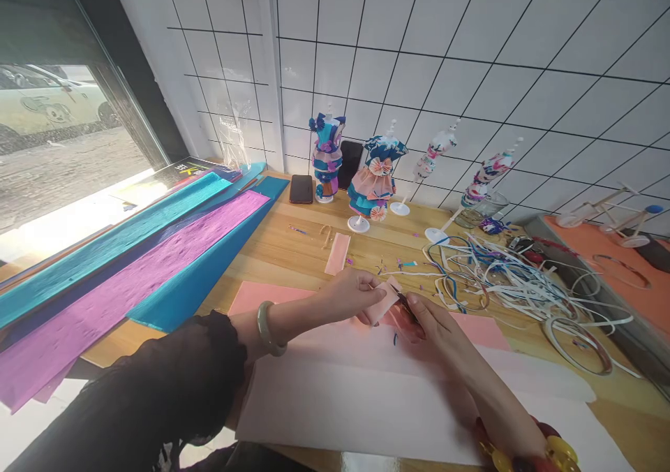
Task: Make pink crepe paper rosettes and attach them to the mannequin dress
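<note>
The small pale-pink rectangular piece (380, 309) looks like thin, matt paper. The long turquoise sheet (130, 233) and long purple sheet (157, 273) are matt paper too, roughened by fine wrinkles. The pale-brown worktop (283, 238) is smooth, grained wood, while the white square-tiled wall (398, 4) has a glossy glaze. The clear crumpled wrapper (234, 133) glints like plastic film. The pale-green round bangle (262, 329) is smooth and polished, stone-like; the black gathered sleeve (157, 388) is thin, matt cloth.

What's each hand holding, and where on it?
Left hand: pink paper piece, pinched near its left edge. Right hand: dark scissors, by the handle end.
</note>
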The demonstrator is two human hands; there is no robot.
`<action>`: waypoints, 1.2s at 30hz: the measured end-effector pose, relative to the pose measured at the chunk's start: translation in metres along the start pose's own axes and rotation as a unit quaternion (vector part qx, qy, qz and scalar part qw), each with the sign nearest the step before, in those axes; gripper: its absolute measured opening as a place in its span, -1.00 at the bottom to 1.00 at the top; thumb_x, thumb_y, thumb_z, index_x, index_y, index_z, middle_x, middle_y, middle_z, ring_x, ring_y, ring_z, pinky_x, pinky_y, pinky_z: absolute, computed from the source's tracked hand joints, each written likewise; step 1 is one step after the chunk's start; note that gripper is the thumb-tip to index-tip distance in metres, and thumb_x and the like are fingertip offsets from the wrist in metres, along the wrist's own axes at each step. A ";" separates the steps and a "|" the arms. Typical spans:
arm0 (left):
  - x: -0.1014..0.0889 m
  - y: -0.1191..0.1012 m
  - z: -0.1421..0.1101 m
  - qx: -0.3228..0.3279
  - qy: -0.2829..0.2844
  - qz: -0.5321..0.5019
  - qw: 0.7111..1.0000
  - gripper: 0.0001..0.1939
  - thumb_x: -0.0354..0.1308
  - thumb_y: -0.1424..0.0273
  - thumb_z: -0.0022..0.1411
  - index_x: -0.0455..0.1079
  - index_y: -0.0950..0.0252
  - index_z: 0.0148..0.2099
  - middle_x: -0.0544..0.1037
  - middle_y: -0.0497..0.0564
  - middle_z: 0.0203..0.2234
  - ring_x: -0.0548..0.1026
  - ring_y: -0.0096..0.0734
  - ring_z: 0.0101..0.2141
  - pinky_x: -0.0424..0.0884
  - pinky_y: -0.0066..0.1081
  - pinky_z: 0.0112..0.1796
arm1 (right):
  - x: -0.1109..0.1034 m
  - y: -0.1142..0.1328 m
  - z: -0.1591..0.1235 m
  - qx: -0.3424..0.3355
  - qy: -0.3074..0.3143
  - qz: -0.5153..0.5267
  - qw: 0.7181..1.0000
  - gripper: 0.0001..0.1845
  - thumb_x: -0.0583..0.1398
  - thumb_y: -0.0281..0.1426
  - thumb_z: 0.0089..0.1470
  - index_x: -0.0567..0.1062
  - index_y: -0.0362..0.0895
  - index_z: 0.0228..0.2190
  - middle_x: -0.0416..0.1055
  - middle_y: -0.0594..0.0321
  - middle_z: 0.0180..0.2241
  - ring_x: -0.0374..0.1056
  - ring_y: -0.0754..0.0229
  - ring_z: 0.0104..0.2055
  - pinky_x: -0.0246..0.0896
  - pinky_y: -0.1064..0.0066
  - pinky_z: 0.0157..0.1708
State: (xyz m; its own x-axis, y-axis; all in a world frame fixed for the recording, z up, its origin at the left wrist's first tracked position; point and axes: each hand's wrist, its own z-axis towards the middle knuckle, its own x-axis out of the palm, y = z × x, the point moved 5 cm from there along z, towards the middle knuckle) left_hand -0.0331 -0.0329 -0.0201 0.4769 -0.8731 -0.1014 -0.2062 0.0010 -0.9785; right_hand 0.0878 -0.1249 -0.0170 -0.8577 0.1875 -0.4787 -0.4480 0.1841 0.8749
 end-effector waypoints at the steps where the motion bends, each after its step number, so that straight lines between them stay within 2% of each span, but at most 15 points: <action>1: 0.001 0.000 0.000 0.004 0.001 -0.001 1.000 -0.66 0.02 0.12 0.12 0.28 0.33 -0.42 0.43 -0.05 -0.60 0.48 -0.45 -0.55 0.42 -0.46 -0.49 | 0.001 0.002 0.000 -0.001 0.004 0.006 1.000 -0.57 -0.07 -0.07 0.13 0.32 -0.09 -0.53 0.13 0.35 -0.63 0.07 0.24 -0.55 0.05 0.42 -0.51; 4: 0.002 0.000 -0.001 0.009 0.005 -0.009 1.000 -0.65 0.02 0.10 0.11 0.28 0.33 -0.43 0.42 -0.06 -0.61 0.47 -0.46 -0.54 0.42 -0.44 -0.48 | 0.003 0.005 -0.001 0.000 0.006 0.016 1.000 -0.60 -0.07 -0.08 0.13 0.32 -0.09 -0.51 0.10 0.36 -0.62 0.05 0.25 -0.54 0.02 0.43 -0.51; 14: 0.004 0.004 0.001 0.006 0.009 -0.019 1.000 -0.64 0.02 0.09 0.11 0.26 0.33 -0.43 0.40 -0.07 -0.61 0.47 -0.46 -0.55 0.41 -0.45 -0.49 | 0.001 0.005 0.002 -0.019 -0.027 -0.023 0.999 -0.57 -0.04 -0.05 0.10 0.36 -0.11 -0.50 0.21 0.31 -0.58 0.12 0.24 -0.52 0.09 0.43 -0.48; 20: 0.006 0.001 -0.002 0.006 0.018 -0.035 0.999 -0.64 0.04 0.09 0.10 0.28 0.33 -0.41 0.40 -0.06 -0.60 0.47 -0.47 -0.54 0.42 -0.44 -0.47 | 0.003 0.000 0.003 -0.001 -0.014 -0.032 0.999 -0.55 -0.07 -0.04 0.10 0.31 -0.10 -0.55 0.13 0.35 -0.62 0.07 0.26 -0.54 0.03 0.45 -0.52; 28: 0.006 0.000 -0.003 -0.012 0.016 -0.040 0.999 -0.64 0.05 0.09 0.09 0.29 0.33 -0.40 0.41 -0.05 -0.60 0.48 -0.44 -0.54 0.43 -0.41 -0.47 | 0.001 0.001 0.003 -0.005 -0.021 -0.052 0.998 -0.56 -0.06 -0.06 0.11 0.35 -0.11 -0.52 0.25 0.31 -0.53 0.18 0.22 -0.46 0.10 0.44 -0.45; 36: 0.006 0.003 -0.002 -0.013 0.020 -0.029 0.999 -0.64 0.04 0.09 0.10 0.29 0.34 -0.38 0.43 -0.04 -0.58 0.51 -0.41 -0.51 0.42 -0.44 -0.46 | 0.000 0.000 0.002 -0.012 -0.036 -0.066 0.997 -0.56 -0.05 -0.06 0.10 0.26 -0.09 -0.59 0.13 0.36 -0.66 0.11 0.24 -0.55 0.06 0.44 -0.53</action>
State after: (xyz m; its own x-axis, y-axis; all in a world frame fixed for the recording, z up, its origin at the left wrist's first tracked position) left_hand -0.0328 -0.0390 -0.0236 0.4546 -0.8899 -0.0377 -0.2023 -0.0619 -0.9774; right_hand 0.0885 -0.1228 -0.0169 -0.7709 0.2319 -0.5933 -0.5626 0.1890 0.8048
